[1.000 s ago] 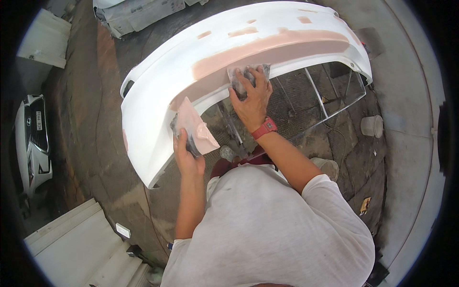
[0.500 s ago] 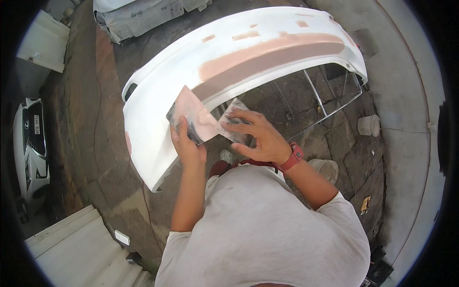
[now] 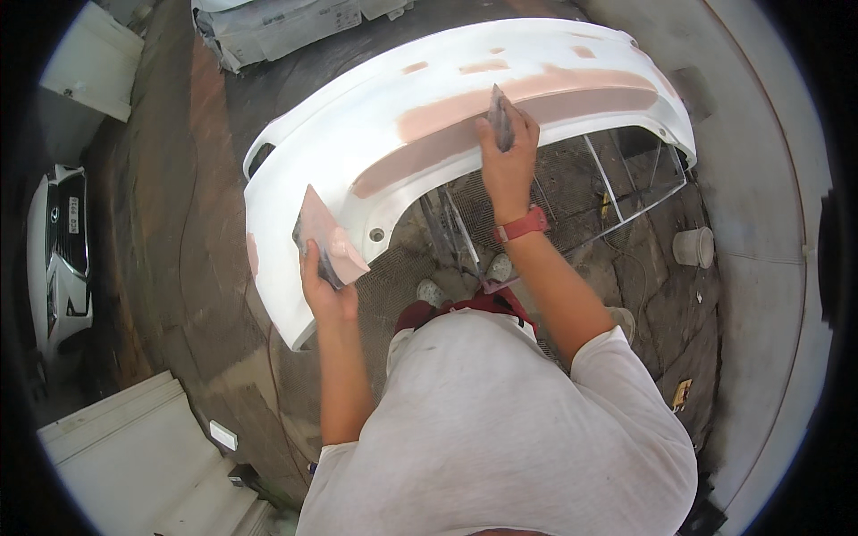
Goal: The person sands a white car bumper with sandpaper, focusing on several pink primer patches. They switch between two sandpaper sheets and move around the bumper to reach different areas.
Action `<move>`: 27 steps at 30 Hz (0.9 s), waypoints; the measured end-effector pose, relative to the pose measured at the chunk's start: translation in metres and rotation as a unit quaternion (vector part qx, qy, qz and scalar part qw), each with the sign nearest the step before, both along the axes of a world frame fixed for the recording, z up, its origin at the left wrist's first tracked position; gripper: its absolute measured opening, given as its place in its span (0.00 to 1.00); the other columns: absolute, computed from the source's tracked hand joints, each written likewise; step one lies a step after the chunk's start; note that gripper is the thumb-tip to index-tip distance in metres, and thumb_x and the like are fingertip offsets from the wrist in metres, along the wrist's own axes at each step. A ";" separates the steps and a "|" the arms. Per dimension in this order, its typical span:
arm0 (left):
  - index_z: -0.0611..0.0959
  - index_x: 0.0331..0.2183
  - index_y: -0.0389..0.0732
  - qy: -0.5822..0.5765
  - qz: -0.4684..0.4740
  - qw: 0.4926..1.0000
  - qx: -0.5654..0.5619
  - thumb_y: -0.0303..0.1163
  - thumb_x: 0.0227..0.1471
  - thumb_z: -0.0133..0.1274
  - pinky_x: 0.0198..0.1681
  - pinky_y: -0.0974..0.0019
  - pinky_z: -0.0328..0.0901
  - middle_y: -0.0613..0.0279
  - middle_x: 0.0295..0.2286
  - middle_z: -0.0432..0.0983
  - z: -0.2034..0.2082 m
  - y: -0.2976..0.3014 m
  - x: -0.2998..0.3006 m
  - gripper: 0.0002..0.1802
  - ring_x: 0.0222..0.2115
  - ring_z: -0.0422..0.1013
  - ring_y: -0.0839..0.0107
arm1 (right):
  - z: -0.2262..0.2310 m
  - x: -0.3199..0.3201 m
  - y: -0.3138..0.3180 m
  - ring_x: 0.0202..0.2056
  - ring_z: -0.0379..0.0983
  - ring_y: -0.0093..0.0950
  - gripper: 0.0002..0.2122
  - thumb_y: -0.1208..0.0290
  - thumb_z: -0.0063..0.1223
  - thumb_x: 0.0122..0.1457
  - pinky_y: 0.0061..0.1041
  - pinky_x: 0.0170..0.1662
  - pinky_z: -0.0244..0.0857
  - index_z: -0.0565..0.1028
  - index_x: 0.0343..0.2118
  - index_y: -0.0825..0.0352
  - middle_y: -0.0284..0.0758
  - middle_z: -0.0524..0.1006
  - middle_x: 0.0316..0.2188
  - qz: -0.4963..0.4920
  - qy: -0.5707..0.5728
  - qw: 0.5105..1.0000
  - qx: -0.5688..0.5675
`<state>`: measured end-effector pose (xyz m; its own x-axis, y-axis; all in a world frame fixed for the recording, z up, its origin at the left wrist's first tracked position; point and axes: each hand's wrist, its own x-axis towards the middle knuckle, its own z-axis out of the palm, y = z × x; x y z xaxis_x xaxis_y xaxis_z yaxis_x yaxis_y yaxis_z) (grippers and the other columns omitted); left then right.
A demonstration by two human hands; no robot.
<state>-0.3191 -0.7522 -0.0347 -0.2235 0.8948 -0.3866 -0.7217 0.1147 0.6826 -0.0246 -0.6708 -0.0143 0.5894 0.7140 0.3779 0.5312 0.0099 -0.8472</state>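
A white car bumper (image 3: 299, 170) arches across in front of me, with several pink filler patches and a long pink filler strip (image 3: 438, 116) along its middle. My left hand (image 3: 327, 293) grips a thin putty board (image 3: 320, 228) with pink putty on it, tilted over the bumper's left end. My right hand (image 3: 511, 165) reaches to the strip, closed on a smudged grey putty spreader (image 3: 501, 127) seen nearly edge-on. The spreader lies at the strip; whether its edge touches the surface I cannot tell.
Below the bumper is a metal frame stand (image 3: 601, 179). At the right, a pale bucket (image 3: 693, 247) stands near a grey wall (image 3: 760, 268). A covered bulky object (image 3: 281, 36) sits at the back left; a white car (image 3: 67, 268) is at far left.
My right hand has left the board with the spreader and moved forward to the pink strip. My left hand has drawn the board slightly left and lower.
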 end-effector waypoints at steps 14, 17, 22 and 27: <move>0.68 0.65 0.36 0.009 0.007 1.000 0.009 0.39 0.68 0.53 0.62 0.53 0.67 0.54 0.58 0.71 -0.004 0.002 -0.013 0.30 0.59 0.70 0.59 | -0.048 -0.060 -0.034 0.70 0.57 0.45 0.26 0.59 0.65 0.58 0.69 0.66 0.44 0.78 0.61 0.48 0.36 0.68 0.62 0.088 -0.256 0.961 -0.061; 0.68 0.65 0.37 0.009 0.003 1.000 0.009 0.39 0.68 0.53 0.62 0.54 0.67 0.54 0.58 0.71 -0.003 0.004 -0.013 0.30 0.58 0.70 0.60 | -0.037 -0.050 -0.040 0.70 0.57 0.44 0.26 0.60 0.65 0.57 0.69 0.67 0.43 0.78 0.61 0.47 0.36 0.69 0.62 0.120 -0.280 0.947 -0.101; 0.68 0.64 0.36 0.020 0.000 1.000 0.006 0.39 0.68 0.53 0.62 0.54 0.67 0.54 0.57 0.72 -0.005 0.002 -0.011 0.30 0.58 0.71 0.60 | 0.002 -0.027 -0.051 0.67 0.62 0.42 0.24 0.62 0.63 0.59 0.60 0.68 0.52 0.78 0.60 0.53 0.38 0.70 0.61 0.131 -0.156 0.972 -0.117; 0.68 0.64 0.36 0.019 -0.002 1.000 0.011 0.39 0.68 0.53 0.61 0.54 0.68 0.54 0.57 0.72 -0.006 0.000 -0.012 0.30 0.58 0.71 0.60 | 0.002 -0.017 -0.029 0.58 0.73 0.47 0.23 0.66 0.63 0.61 0.42 0.58 0.70 0.77 0.59 0.64 0.45 0.71 0.59 0.043 -0.061 0.997 -0.029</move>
